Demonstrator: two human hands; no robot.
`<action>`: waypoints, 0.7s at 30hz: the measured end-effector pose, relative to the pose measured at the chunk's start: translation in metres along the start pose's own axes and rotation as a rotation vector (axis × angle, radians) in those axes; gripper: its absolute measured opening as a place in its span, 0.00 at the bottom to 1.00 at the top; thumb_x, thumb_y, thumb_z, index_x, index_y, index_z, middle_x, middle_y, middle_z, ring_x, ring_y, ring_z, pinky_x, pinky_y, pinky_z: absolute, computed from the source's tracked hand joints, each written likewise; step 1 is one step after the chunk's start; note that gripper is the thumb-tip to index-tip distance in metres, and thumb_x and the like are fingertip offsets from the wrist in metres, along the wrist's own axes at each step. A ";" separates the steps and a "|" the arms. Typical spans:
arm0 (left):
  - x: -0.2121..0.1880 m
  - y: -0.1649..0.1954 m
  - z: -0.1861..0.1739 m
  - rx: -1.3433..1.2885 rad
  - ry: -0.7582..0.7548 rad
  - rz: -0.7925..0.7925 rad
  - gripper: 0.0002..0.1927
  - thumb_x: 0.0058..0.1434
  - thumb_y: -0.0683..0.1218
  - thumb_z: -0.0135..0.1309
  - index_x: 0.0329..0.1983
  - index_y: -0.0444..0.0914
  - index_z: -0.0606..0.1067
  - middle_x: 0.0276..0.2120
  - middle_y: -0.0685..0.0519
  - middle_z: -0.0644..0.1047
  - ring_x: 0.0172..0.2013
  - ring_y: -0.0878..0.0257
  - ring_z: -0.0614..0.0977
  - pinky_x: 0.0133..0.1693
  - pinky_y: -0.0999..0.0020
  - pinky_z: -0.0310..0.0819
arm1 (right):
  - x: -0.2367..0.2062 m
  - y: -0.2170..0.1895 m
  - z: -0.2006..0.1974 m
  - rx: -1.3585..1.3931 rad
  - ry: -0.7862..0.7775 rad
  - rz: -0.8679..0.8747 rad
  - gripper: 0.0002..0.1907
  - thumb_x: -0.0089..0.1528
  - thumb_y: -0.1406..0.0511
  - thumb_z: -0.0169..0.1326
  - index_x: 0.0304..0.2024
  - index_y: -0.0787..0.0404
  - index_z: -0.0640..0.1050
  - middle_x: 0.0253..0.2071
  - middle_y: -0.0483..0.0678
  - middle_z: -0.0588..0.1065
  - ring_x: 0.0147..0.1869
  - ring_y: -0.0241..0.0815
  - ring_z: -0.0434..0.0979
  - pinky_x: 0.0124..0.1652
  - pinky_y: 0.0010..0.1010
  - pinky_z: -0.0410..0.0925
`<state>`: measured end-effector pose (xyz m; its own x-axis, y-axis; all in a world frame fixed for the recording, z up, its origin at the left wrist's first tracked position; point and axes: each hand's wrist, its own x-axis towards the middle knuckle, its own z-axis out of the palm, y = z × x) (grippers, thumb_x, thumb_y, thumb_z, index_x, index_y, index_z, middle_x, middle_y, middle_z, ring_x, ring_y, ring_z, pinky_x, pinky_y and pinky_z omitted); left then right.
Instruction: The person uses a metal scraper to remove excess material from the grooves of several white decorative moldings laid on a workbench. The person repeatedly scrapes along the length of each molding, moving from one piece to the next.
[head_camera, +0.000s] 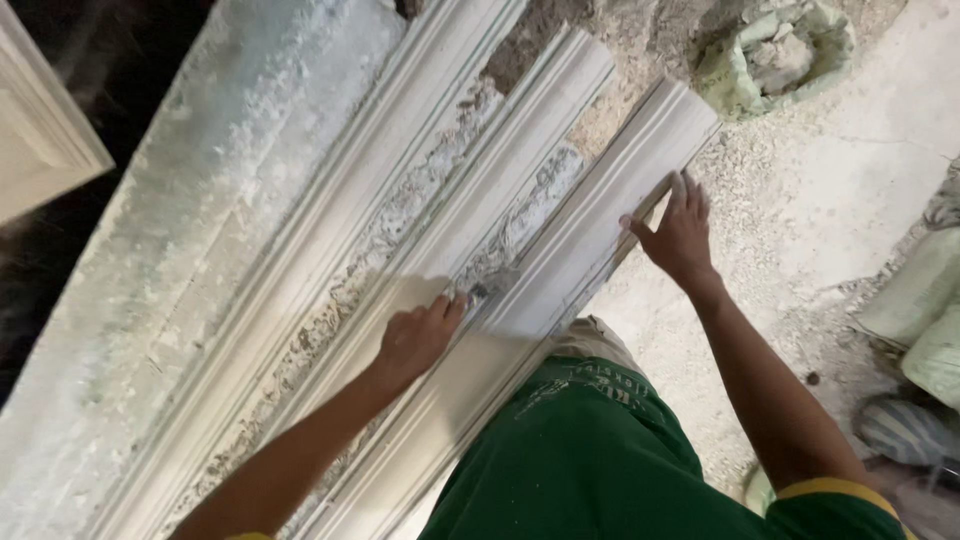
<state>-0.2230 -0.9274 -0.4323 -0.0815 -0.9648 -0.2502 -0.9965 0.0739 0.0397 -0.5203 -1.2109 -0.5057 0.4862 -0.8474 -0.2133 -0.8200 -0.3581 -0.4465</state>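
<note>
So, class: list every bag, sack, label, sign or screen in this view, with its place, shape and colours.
Open sack: top right on the floor, pale green, full of grey rubble.
Filled sacks: right edge, pale green-white, bulging.
Printed shirt: bottom centre, green with pale lettering.
No signs or screens.

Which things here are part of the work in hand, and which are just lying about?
In use:
- nearest plaster moulding
- small scraper in left hand
- right hand on the moulding's edge

Lying about:
- rubble sack
- pale sacks
- two other mouldings
</note>
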 end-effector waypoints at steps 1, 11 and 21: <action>0.004 0.000 -0.002 -0.011 0.005 0.003 0.25 0.59 0.41 0.53 0.61 0.38 0.73 0.39 0.48 0.80 0.22 0.60 0.83 0.17 0.65 0.75 | 0.000 -0.001 0.000 0.040 0.009 0.004 0.59 0.60 0.45 0.62 0.74 0.74 0.48 0.76 0.71 0.48 0.81 0.71 0.41 0.74 0.57 0.42; 0.037 0.008 -0.012 -0.107 -0.105 -0.005 0.23 0.65 0.41 0.50 0.65 0.35 0.70 0.41 0.43 0.80 0.21 0.59 0.84 0.18 0.62 0.77 | 0.005 -0.013 -0.004 0.064 0.020 -0.051 0.58 0.58 0.48 0.64 0.72 0.79 0.50 0.74 0.75 0.52 0.81 0.70 0.46 0.74 0.52 0.46; 0.156 0.023 -0.030 -0.181 0.107 0.001 0.20 0.58 0.44 0.55 0.56 0.38 0.76 0.34 0.47 0.81 0.23 0.56 0.84 0.20 0.61 0.76 | 0.012 -0.018 -0.016 -0.063 0.035 -0.117 0.53 0.56 0.52 0.67 0.68 0.80 0.56 0.68 0.75 0.62 0.75 0.73 0.58 0.71 0.54 0.55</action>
<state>-0.2575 -1.0840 -0.4416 -0.0703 -0.9868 -0.1460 -0.9758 0.0376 0.2154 -0.5051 -1.2208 -0.4863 0.5701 -0.8110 -0.1317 -0.7760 -0.4788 -0.4107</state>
